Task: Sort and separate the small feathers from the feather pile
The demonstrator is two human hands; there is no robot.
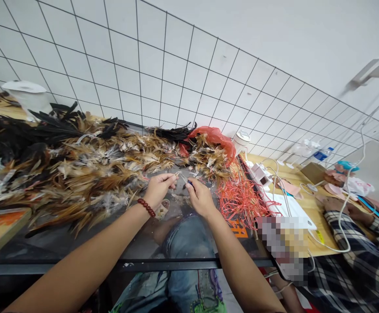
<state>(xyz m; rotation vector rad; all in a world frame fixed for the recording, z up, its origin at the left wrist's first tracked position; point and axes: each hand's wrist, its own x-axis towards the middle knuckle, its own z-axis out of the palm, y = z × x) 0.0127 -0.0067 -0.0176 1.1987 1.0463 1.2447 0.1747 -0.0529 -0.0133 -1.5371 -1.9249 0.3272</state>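
Observation:
Over the dark glossy tabletop, both of my hands meet in front of the feathers. My left hand, with a bead bracelet at the wrist, is closed in a pinch on a small pale feather. My right hand is closed around small scissors with dark blue handles. Their silver blades point left toward the left fingertips; whether they touch the feather I cannot tell. A wide pile of brown and black feathers lies to the left and behind my hands.
Orange-red strings lie in a tangle to the right, below a red plastic bag. A black wire grid stands behind. On the wooden table at right are white cables, a bottle and another person's plaid sleeves.

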